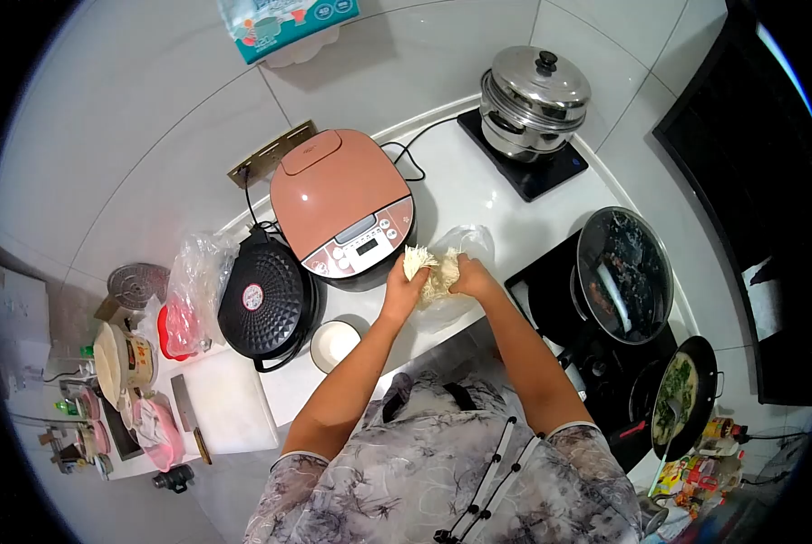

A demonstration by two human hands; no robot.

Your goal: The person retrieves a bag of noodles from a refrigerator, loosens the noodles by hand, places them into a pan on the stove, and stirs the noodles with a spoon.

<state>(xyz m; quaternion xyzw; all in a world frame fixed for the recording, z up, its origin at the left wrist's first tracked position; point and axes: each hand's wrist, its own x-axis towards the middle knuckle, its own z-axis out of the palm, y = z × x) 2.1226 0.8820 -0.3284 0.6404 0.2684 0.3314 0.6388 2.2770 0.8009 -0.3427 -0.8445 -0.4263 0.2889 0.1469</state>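
In the middle of the head view, my left hand (404,290) is closed round a bunch of pale, thin-stranded enoki mushrooms (418,262). My right hand (470,276) grips the other side of the pale mushroom clump (440,277). Both hands are close together above a clear plastic bag (472,241) on the white counter, just in front of the rice cooker (333,195). The fingertips are partly hidden by the strands. A white bowl (335,345) stands near my left forearm.
Left are a black electric griddle (265,296), a white cutting board (233,403) and a knife (186,408). At right, a glass-lidded pan (625,272) sits on the stove, beside a frying pan (678,399) with food. A steel steamer pot (534,100) stands on an induction plate (537,181).
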